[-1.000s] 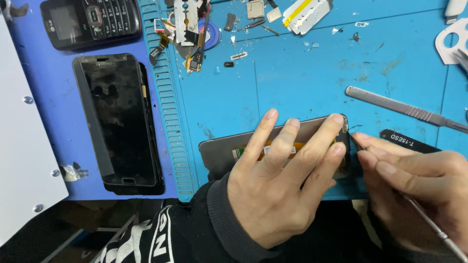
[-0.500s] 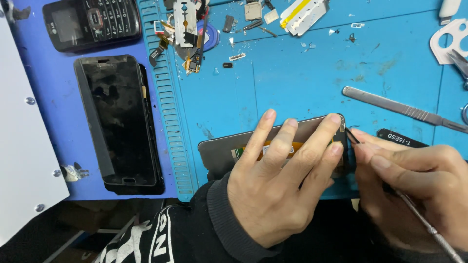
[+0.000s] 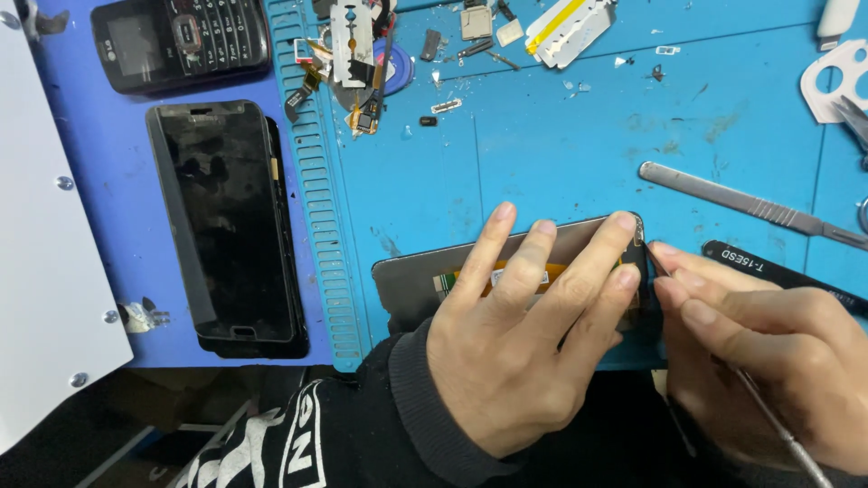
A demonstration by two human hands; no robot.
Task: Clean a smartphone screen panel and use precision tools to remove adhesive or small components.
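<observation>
A: Where, relative to the fingers?

B: Flat on the blue mat (image 3: 561,163), near its front edge, under the left hand (image 3: 524,352). Four fingers (image 3: 579,271) spread wide and pressed along the phone panel (image 3: 411,285), tips reaching its far long edge.

A: And the other hand?

B: Right hand (image 3: 768,361) just beside the panel's right end, fingers pinched shut around a thin metal tool (image 3: 778,429), tip touching the top right corner.

A: Looks of the panel?

B: Dark grey, rectangular, rounded corners, orange strip and small label showing between the fingers. Mostly covered.

A: Nearby?

B: Black smartphone (image 3: 226,217) well to the left; scalpel handle (image 3: 741,203) beyond the right hand.
</observation>
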